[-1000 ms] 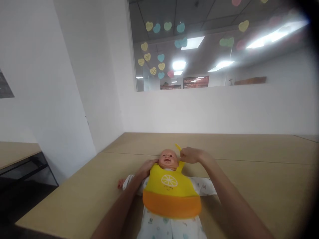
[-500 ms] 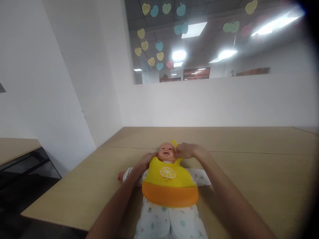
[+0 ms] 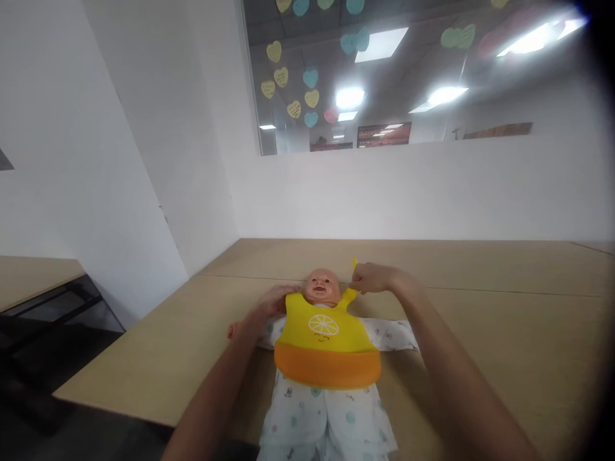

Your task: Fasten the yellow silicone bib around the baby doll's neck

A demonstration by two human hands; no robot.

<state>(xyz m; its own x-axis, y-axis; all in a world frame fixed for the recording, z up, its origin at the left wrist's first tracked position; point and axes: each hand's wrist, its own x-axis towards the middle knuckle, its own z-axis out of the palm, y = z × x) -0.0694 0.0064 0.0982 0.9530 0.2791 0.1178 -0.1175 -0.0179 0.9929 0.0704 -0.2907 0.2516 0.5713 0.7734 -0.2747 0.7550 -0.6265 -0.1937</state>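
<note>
Plainly, the right fingers [image 3: 360, 282] clamp the bib strap [image 3: 350, 297], hiding its middle — whether left fingers [image 3: 289, 290] grip, I cannot tell.

Head-worn view, from leg end of a doll [image 3: 323, 280], facing forward, angled down, window [image 3: 408, 80] beyond

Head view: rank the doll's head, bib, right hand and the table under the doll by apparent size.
1. Table
2. Bib
Then doll's head and right hand: too alike to rank.
</note>
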